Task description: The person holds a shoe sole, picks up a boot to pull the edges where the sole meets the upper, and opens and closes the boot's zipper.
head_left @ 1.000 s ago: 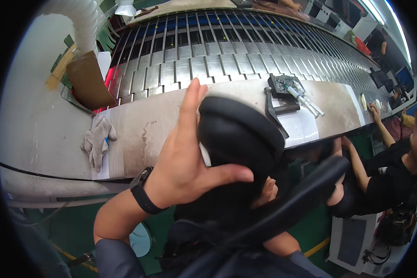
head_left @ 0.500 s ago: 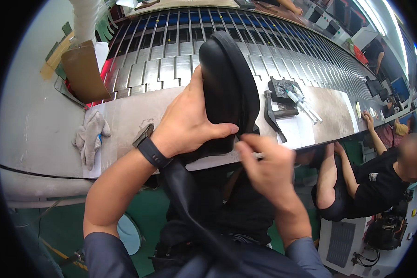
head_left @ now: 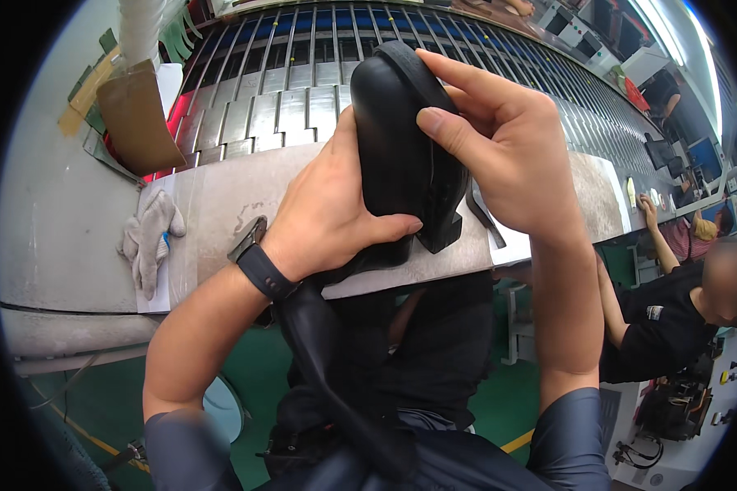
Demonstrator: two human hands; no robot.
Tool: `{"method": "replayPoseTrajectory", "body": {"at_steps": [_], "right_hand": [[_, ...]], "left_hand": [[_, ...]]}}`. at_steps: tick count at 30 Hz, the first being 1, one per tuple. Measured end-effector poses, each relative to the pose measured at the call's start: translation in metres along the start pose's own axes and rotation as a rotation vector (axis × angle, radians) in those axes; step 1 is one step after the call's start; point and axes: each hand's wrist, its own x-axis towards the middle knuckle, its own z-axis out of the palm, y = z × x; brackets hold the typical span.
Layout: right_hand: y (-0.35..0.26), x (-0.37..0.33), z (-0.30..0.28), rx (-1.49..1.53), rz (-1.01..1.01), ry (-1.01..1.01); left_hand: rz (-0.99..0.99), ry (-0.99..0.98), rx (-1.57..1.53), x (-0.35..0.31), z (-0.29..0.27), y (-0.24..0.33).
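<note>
A black tall boot is held up over the front of the workbench, toe pointing away from me and sole turned to the right. Its soft shaft droops toward my lap. My left hand, with a watch on the wrist, wraps the boot from the left, its thumb lying across near the heel. My right hand grips the sole's edge near the toe, index finger at the tip and thumb against the side. Behind that hand, part of a dark curved tool shows on the bench.
A grey work glove lies at the bench's left. Beyond the bench board runs a metal roller conveyor. A brown cardboard piece stands at the left. Another person sits at the right, an arm on the bench.
My right hand has moved up and away from the heel to the toe end of the sole, taking hold there. The left hand keeps its grip; the boot has shifted slightly.
</note>
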Motion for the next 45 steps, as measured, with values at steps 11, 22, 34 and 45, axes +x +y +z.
{"method": "replayPoseTrajectory", "body": {"at_steps": [11, 22, 34, 45], "right_hand": [[0.034, -0.019, 0.046, -0.257, -0.246, 0.168], [0.041, -0.02, 0.063, -0.596, -0.367, 0.145], [0.087, -0.041, 0.091, -0.367, -0.281, 0.196], [0.083, -0.038, 0.104, -0.39, -0.257, 0.225]], "left_hand": [[-0.07, -0.069, -0.179, 0.005, -0.015, -0.022], [0.06, 0.006, -0.141, 0.009, -0.017, -0.048], [-0.164, -0.182, -0.548, 0.013, -0.03, -0.078], [-0.193, -0.181, -0.579, 0.01, -0.033, -0.083]]}}
